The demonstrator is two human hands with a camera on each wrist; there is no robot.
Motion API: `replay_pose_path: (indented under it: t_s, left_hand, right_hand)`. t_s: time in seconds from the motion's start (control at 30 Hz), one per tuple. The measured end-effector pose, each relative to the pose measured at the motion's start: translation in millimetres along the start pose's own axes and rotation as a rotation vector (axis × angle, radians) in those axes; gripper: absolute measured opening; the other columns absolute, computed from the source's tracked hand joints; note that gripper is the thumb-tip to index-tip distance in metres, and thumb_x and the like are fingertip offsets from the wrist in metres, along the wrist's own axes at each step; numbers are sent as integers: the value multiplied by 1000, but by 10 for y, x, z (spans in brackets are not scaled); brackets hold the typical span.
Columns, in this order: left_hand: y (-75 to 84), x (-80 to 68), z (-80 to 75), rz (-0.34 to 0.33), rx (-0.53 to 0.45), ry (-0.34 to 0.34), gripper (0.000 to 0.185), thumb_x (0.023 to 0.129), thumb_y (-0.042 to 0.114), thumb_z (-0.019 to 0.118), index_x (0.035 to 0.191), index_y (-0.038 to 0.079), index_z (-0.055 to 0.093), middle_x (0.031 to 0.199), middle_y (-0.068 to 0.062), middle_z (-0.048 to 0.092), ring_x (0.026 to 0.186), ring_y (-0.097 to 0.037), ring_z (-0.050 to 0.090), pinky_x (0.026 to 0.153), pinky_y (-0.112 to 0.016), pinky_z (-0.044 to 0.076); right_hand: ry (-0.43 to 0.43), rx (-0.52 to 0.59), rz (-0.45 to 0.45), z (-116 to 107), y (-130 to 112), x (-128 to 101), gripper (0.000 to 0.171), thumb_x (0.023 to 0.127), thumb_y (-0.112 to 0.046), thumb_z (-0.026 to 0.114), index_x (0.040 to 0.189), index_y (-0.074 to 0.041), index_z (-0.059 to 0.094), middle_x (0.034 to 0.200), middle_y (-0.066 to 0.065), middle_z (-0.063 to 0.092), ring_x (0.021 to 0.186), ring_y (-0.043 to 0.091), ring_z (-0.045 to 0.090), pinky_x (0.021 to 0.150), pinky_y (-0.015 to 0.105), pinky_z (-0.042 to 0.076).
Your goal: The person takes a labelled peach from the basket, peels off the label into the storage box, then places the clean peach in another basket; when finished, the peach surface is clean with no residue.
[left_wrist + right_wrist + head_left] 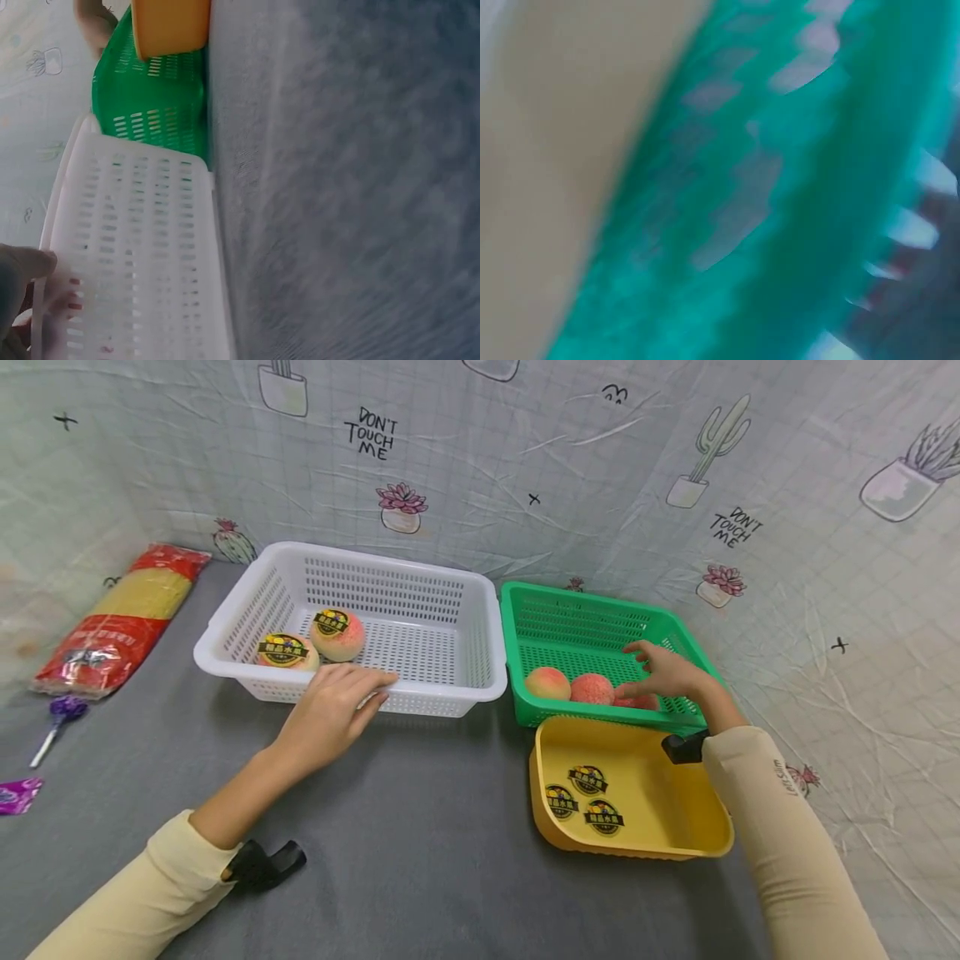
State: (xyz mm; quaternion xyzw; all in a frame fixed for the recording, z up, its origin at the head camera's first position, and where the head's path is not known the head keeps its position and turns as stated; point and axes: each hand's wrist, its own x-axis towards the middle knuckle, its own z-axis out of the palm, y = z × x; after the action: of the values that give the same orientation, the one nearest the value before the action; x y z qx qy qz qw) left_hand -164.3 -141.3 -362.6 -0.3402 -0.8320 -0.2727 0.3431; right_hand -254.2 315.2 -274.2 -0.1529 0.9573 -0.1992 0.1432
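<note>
Peaches lie in a row along the near wall of the green basket, at about 2 o'clock on the grey table. The right hand reaches over the basket's near rim with its fingers spread and loosely bent over the rightmost peach; whether they already grip it I cannot tell, since the right wrist view is only a green blur. The left hand rests flat and relaxed on the near rim of the white basket, at 11 o'clock, holding nothing. Two stickered peaches sit inside it near that hand. A yellow tray with three round stickers lies just before the green basket. A soft fruit is best cupped from above with all fingertips, lifted straight up clear of its neighbour and the rim.
</note>
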Motion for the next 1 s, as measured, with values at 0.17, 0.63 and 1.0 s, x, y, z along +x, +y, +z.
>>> replay_pose_path:
  t_s: [0.17,0.63,1.0]
  left_hand:
    - [-57,49,-188,-98,-43,-35,25,86,5,68,110,0,66,109,-14,66,103,-32,58,94,-48,39]
    - [-668,-45,-922,-789,57,3,35,90,-2,39,119,-17,49,130,-36,38,121,-53,31,103,-60,22]
    - [-701,-59,-924,-848,25,-80,39,87,-7,33,123,-18,43,135,-35,30,122,-54,32,102,-61,25]
  right_hand:
    - [295,46,-54,9,-454,78,58,91,-26,65,134,5,41,133,28,42,122,43,41,96,53,37]
    - [347,153,-423,617,-1750,441,35,89,-16,68,119,-1,58,116,12,57,105,26,56,86,37,48]
    - [16,138,-436,1165,-2521,1014,55,84,-25,74,132,-10,49,120,12,58,106,21,59,81,26,49]
